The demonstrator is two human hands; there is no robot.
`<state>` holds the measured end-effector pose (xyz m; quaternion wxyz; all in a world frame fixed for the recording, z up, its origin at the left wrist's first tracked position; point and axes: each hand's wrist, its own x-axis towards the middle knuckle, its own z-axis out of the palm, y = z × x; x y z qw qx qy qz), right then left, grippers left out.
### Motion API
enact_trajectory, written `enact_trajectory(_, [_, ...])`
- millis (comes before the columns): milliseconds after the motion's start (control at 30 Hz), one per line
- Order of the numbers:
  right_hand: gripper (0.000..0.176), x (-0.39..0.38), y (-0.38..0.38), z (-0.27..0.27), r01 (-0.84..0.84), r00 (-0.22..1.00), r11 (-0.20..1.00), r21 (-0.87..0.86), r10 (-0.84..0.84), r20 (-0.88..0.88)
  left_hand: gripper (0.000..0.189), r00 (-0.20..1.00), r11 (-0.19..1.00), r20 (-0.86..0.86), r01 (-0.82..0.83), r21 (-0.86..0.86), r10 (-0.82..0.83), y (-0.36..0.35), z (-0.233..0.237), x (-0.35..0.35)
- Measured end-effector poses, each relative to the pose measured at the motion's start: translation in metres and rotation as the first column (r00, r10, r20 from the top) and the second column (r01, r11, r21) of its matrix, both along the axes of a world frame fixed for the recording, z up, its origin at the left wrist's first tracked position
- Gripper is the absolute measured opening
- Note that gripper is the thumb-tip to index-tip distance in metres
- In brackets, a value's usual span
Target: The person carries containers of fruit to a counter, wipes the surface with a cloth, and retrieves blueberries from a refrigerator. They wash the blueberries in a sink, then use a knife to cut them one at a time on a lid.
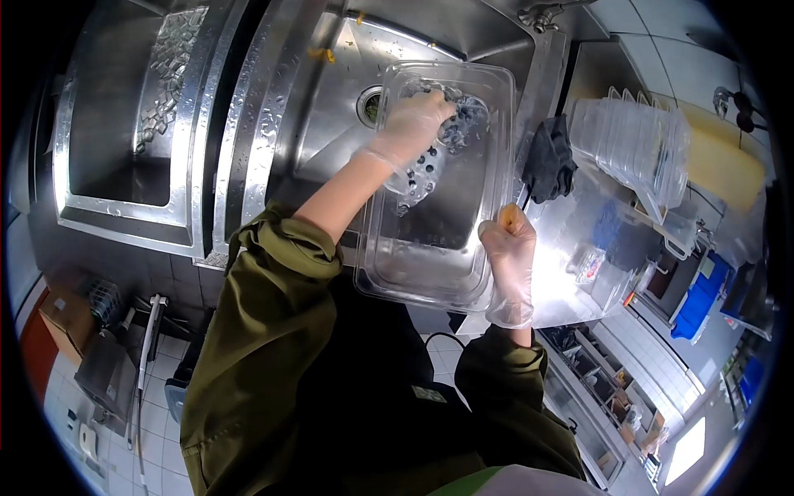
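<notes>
A large clear plastic container (376,256) rests over the front of a steel sink. My left hand (416,124), in a clear glove, reaches inside it with fingers curled against a wet, transparent bag or film (426,178) dotted with dark round spots. Under those fingers lies a bluish, crumpled part of the same see-through material; its exact nature is unclear. My right hand (511,248), also gloved, is closed at the container's right wall, with the thumb pressed to the fingers. Something orange-brown (512,218) shows at its fingertips.
Left of the sink (318,124) is a second steel basin (124,178) with ice-like cubes (172,74). A black cloth (550,161) hangs right of the container, beside stacked clear containers (628,145). A faucet (542,15) stands at the back.
</notes>
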<state>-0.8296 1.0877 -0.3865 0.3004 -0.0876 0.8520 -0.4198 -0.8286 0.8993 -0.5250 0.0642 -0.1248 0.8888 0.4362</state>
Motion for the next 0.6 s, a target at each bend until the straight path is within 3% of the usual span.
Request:
enact_trajectory(100, [0.023,0.001,0.0,-0.001,0.025,1.0,1.0,0.009,-0.026,0.003,0.035,0.996,0.987,-0.091,-0.009,-0.162,-0.005,-0.001,0.0,0.0])
enact_trajectory(133, [0.023,0.001,0.0,-0.001,0.019,1.0,1.0,-0.001,-0.019,0.0,0.037,0.969,0.968,-0.243,-0.09,-0.236,0.031,0.001,-0.005,0.002])
enact_trajectory(233, [0.023,0.002,0.001,-0.002,0.01,1.0,1.0,-0.012,-0.01,-0.004,0.038,0.969,0.944,-0.237,-0.136,-0.3,0.064,0.008,-0.009,0.005])
enact_trajectory(333, [0.023,0.001,0.003,-0.001,0.014,1.0,1.0,0.012,-0.014,0.004,0.034,0.963,0.974,0.161,0.223,-0.031,-0.216,-0.014,0.013,-0.005])
enact_trajectory(467, [0.023,0.003,0.005,0.001,0.064,0.997,0.998,0.016,-0.064,0.035,0.028,0.977,0.958,0.162,0.174,-0.227,-0.139,0.004,0.057,0.008])
enact_trajectory(567, [0.024,0.002,0.005,0.004,0.089,0.995,0.996,0.006,-0.089,0.045,0.031,0.984,0.954,0.15,0.136,-0.268,-0.098,0.029,0.07,0.012])
enact_trajectory(600, [0.024,0.002,0.005,0.005,0.075,0.997,0.997,0.007,-0.075,0.015,0.034,0.992,0.938,0.054,0.127,-0.321,-0.116,0.036,0.064,0.014])
